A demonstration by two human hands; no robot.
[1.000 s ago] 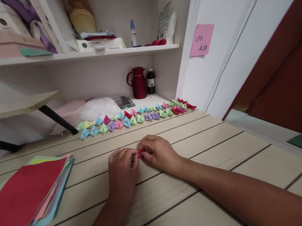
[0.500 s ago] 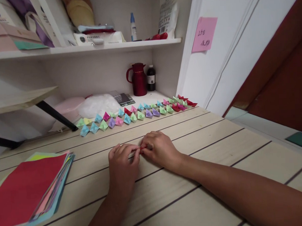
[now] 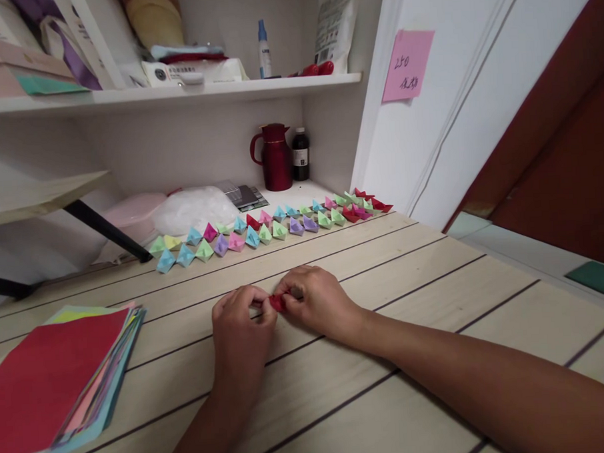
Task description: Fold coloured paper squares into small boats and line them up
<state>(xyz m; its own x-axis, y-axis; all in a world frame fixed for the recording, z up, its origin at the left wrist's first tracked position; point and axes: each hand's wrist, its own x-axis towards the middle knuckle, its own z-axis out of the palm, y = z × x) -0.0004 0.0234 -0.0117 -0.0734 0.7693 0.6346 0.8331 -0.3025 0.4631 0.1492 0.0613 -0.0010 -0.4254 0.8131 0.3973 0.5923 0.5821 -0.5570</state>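
A small folded piece of red paper (image 3: 277, 303) is pinched between my two hands over the middle of the table. My left hand (image 3: 242, 316) grips its left side with thumb and fingertips. From the other side my right hand (image 3: 315, 298) closes on it, with the fingers curled and covering part of the paper. Its exact folded shape is mostly hidden. Beyond the hands stand two rows of small folded paper boats (image 3: 252, 236) in blue, green, pink, purple and red. To the left lies a stack of coloured paper sheets (image 3: 63, 377), red on top.
The slatted wooden table (image 3: 390, 409) meets a white shelf unit at the back. On its lower level stand a dark red jug (image 3: 276, 158) and a dark bottle (image 3: 301, 156), beside a clear plastic bag (image 3: 196, 210). A black table leg (image 3: 106, 230) slants down at left.
More of the red paper shows between my fingertips now. Both hands have shifted very slightly left, and the whole view has moved a little.
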